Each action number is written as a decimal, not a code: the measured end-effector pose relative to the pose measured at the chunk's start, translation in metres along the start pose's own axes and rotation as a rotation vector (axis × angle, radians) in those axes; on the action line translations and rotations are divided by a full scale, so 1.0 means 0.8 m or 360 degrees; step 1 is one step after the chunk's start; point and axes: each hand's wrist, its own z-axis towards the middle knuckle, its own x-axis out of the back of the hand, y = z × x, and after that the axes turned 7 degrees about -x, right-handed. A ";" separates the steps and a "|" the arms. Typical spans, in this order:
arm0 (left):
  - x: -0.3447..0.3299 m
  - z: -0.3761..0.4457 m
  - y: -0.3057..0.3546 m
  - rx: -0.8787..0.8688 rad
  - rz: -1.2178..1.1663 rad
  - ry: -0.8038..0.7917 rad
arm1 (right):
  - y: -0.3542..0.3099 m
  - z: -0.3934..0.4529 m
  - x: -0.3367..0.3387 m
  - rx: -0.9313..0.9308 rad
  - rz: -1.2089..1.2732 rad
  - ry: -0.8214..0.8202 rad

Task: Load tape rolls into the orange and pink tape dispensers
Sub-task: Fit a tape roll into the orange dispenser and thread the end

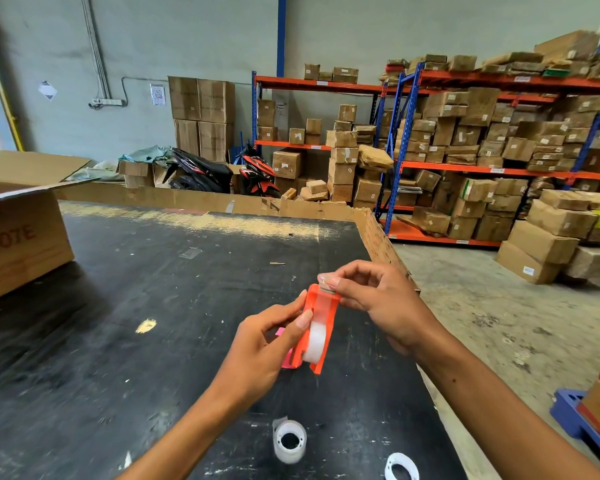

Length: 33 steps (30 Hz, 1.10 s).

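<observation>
Both hands' grip on the orange dispenser [321, 323]: left hand [267, 344] body, right hand [378, 299] tape end.

We count two hands, the left hand [260, 344] and the right hand [378, 299], both above the surface [153, 306]. We see two dispensers: one orange dispenser [321, 327] and one pink dispenser [286, 358], mostly hidden behind it. We count three tape rolls: one roll in the orange dispenser [314, 341], one loose roll [289, 441] and one second loose roll [401, 466], both near the surface's near edge. One open cardboard box [18, 244] sits at the left edge.
</observation>
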 end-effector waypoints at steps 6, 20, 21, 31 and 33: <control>0.002 -0.004 -0.003 -0.0204 0.0148 0.0066 | -0.007 0.003 -0.001 -0.0166 0.0183 -0.0108; -0.048 0.040 -0.025 0.0539 -0.0182 0.0178 | 0.067 0.009 0.030 -0.0485 0.0136 0.0091; -0.057 0.046 -0.034 0.0607 -0.0176 0.0197 | 0.077 0.009 0.032 -0.0491 0.0139 0.0092; -0.107 0.088 -0.108 0.1025 0.0072 0.0127 | 0.165 0.063 0.044 -0.0698 -0.0021 0.0266; -0.111 0.088 -0.111 0.1054 0.0114 0.0127 | 0.175 0.074 0.041 -0.0731 -0.0083 0.0276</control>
